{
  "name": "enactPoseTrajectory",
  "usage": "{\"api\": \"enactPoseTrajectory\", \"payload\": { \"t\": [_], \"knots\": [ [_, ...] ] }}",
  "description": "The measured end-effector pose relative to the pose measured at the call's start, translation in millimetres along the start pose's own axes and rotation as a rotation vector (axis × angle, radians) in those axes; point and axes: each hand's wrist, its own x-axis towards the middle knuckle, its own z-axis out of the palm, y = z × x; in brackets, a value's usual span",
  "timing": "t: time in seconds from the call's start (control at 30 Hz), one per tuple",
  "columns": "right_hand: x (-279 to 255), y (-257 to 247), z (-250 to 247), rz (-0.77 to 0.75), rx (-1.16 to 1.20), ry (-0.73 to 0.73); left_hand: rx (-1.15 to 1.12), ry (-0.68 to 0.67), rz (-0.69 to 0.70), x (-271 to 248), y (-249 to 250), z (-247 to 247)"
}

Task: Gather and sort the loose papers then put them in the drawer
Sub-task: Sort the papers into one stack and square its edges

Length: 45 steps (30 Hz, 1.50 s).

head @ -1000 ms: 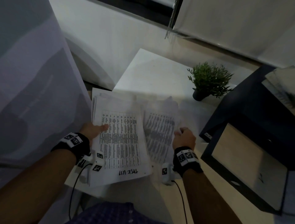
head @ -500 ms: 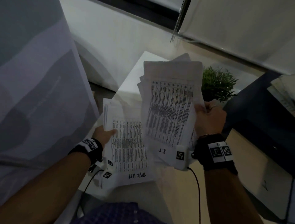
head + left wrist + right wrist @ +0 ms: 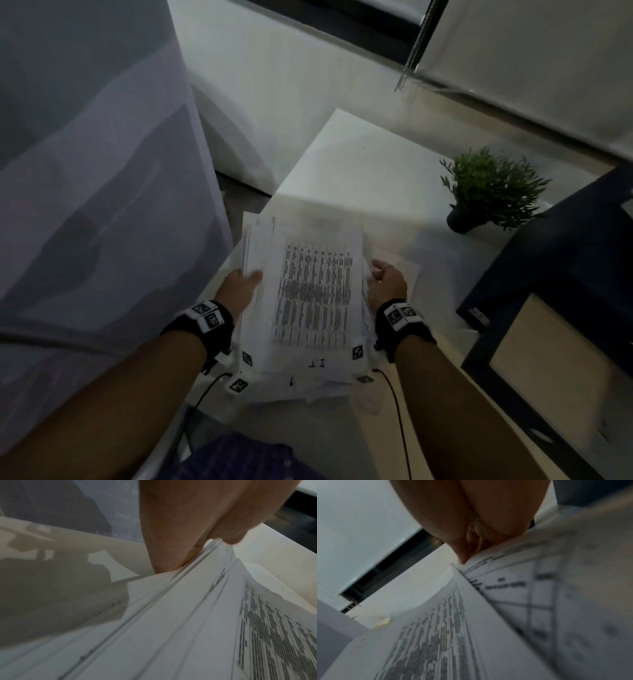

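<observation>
One stack of printed papers (image 3: pixel 315 301) lies over the near edge of the white table (image 3: pixel 359 171), its top sheet covered in columns of text. My left hand (image 3: pixel 251 277) pinches the stack's left edge; the left wrist view shows the thumb (image 3: pixel 231 534) above the sheets (image 3: pixel 188 615) and the fingers (image 3: pixel 171 547) beneath. My right hand (image 3: pixel 376 274) grips the right edge, its fingers (image 3: pixel 471 540) curled on the papers (image 3: pixel 436 635). The sheets are unevenly aligned, with edges sticking out at the left and bottom. A dark cabinet's open drawer (image 3: pixel 555 377) is at the right.
A small potted plant (image 3: pixel 493 192) stands on the table's far right, beside the dark cabinet (image 3: pixel 565 267). A large pale panel (image 3: pixel 102 205) rises at the left. One more sheet (image 3: pixel 407 270) lies flat under my right hand.
My right hand has brought its raised sheaf down and left onto the pile under my left hand. Both hands now hold one merged stack by its sides.
</observation>
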Motion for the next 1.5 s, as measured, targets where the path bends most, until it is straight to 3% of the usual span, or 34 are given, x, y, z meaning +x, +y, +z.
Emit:
{"api": "enactPoseTrajectory", "payload": {
  "t": [0.13,0.27,0.43,0.5,0.57,0.6,0.67,0.77,1.07,1.3,1.5],
  "knots": [
    [-22.0,14.5,16.0,0.067,0.002,0.011,0.089,0.098,0.026,-16.5,11.7,14.0],
    [-32.0,30.6,37.9,-0.019,-0.172,-0.221,0.148,0.123,0.0,-18.4,16.1,22.4],
    [-26.9,41.6,43.2,-0.107,-0.25,-0.186,0.332,0.113,0.052,-23.3,16.7,32.8],
    [-26.6,44.8,34.5,-0.002,-0.345,-0.073,0.383,0.122,0.094,-21.7,14.6,30.0],
    [-24.2,51.9,17.7,0.293,-0.314,0.113,0.368,0.115,0.134,-20.3,13.5,24.1],
    [-20.3,59.2,13.6,0.42,-0.261,0.144,0.36,0.117,0.146,-20.5,13.3,21.1],
    [-20.5,57.7,5.3,0.504,-0.174,0.123,0.359,0.121,0.148,-19.4,12.8,17.2],
    [-10.5,57.7,8.0,0.461,0.003,0.086,0.342,0.126,0.14,-20.6,12.2,16.7],
    [-16.5,62.7,-7.9,0.387,0.232,0.043,0.305,0.16,0.189,-26.8,13.0,12.5],
    [-32.0,25.0,-45.3,0.142,0.011,0.306,0.294,0.17,0.192,-28.1,11.8,9.4],
    [-40.0,-33.0,-110.9,-0.233,-0.181,0.451,0.277,0.166,0.182,-25.1,14.2,11.8]
  ]
}}
